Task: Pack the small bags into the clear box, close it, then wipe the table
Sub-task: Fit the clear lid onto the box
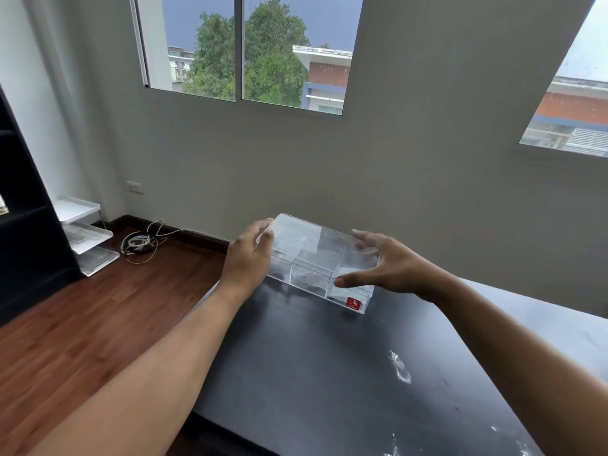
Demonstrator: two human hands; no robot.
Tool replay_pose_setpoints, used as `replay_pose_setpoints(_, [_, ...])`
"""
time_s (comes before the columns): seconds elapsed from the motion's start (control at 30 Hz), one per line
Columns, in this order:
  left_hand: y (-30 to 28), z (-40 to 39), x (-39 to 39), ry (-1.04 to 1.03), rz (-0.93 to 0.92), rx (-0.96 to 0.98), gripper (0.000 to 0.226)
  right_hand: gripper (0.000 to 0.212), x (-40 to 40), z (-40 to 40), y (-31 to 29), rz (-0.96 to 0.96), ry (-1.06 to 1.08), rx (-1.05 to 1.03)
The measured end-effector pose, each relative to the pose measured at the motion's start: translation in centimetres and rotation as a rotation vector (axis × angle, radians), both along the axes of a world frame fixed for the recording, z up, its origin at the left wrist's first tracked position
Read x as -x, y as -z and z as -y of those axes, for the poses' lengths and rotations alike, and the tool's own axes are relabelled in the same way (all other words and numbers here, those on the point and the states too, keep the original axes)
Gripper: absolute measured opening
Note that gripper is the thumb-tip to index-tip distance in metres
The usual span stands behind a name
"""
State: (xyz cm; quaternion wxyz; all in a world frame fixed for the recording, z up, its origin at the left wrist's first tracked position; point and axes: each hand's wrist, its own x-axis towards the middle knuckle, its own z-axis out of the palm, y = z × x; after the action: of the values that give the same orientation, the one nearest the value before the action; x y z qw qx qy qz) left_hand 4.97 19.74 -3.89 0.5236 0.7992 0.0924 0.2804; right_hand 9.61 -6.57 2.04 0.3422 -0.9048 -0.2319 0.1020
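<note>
The clear box (316,274) stands on the far left corner of the black table (329,373). It has inner dividers and a red sticker on its front right corner. A clear lid (306,235) rests on or just above its top. My left hand (250,255) grips the lid's left end, fingers curled over the edge. At the right end, my right hand (385,264) has fingers spread on the top and thumb at the front side. Through the walls I cannot make out the small bags.
White smears (399,366) mark the tabletop in the middle and near the front right. On the wooden floor at left lie a coil of cables (139,243) and stacked white trays (85,235) beside a dark shelf unit (26,225).
</note>
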Motion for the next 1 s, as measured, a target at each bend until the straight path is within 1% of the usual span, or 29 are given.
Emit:
replay_pose_setpoints(0.07, [0.1,0.0,0.0,0.002,-0.007,-0.008,0.034,0.135,0.4,-0.1,0.2,0.0,0.011,0.016])
replay_pose_setpoints(0.13, [0.1,-0.1,-0.1,0.01,-0.025,-0.012,0.034,0.137,0.7,-0.1,0.3,-0.007,0.029,0.004])
replay_pose_setpoints(0.23, [0.2,-0.1,0.0,0.011,-0.043,-0.009,0.032,0.132,1.2,0.2,0.4,-0.008,0.061,-0.031])
replay_pose_setpoints(0.33, [0.4,-0.1,0.0,0.01,-0.035,-0.004,0.03,0.125,2.0,0.4,0.7,0.038,0.114,-0.056])
replay_pose_setpoints(0.43, [0.4,-0.1,0.0,0.014,-0.029,0.01,0.029,0.123,2.8,0.3,1.2,0.069,0.138,-0.077])
replay_pose_setpoints(0.6, [0.6,-0.3,-0.1,0.03,-0.021,0.04,0.033,0.119,3.1,0.3,1.7,0.081,0.096,-0.048])
replay_pose_setpoints(0.87, [0.3,-0.3,0.1,0.015,-0.006,0.133,0.03,0.107,2.2,0.5,1.8,0.099,0.051,-0.144])
replay_pose_setpoints(1.0, [0.5,-0.3,0.0,0.003,0.01,0.121,0.03,0.101,2.0,0.9,1.8,0.138,0.026,-0.136])
